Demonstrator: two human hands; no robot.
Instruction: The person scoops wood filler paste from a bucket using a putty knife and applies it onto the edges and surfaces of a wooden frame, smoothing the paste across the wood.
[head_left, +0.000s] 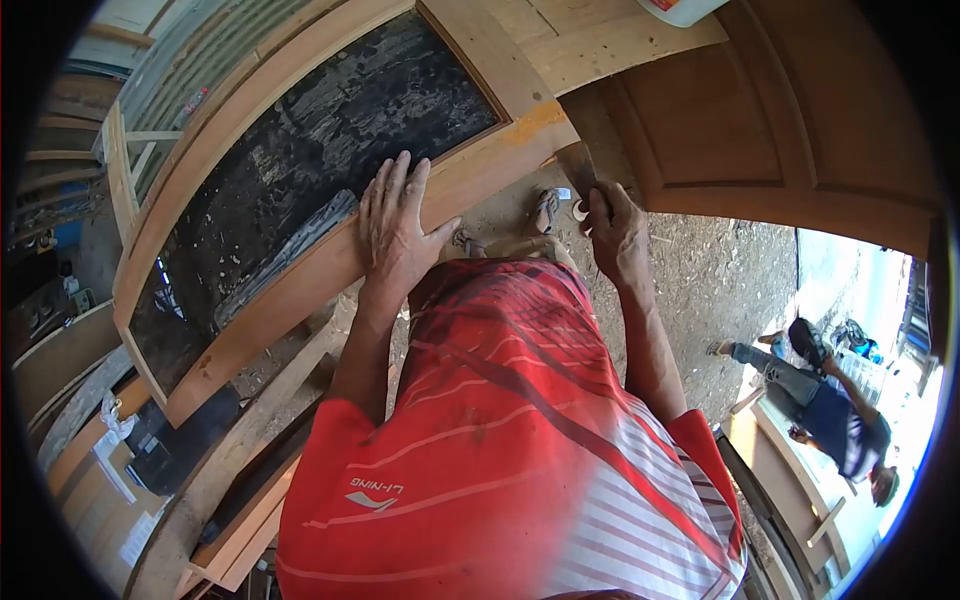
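My left hand (402, 225) lies with its fingers spread on the light wooden rail of a panelled door (490, 165), beside its dark inset panel (350, 110). My right hand (615, 232) is closed around a flat, dark blade-like scraper (577, 172), whose edge meets the end of the rail. An orange-yellow patch (535, 122) of filler or stain marks the wood near that end. A small part of the tool is hidden by my fingers.
A brown panelled door (720, 130) stands at the upper right, and a white container (682, 8) sits at the top edge. Another person (835, 410) is at the right, near boards. Timber (230, 470) lies at the lower left. Debris covers the ground (690, 290).
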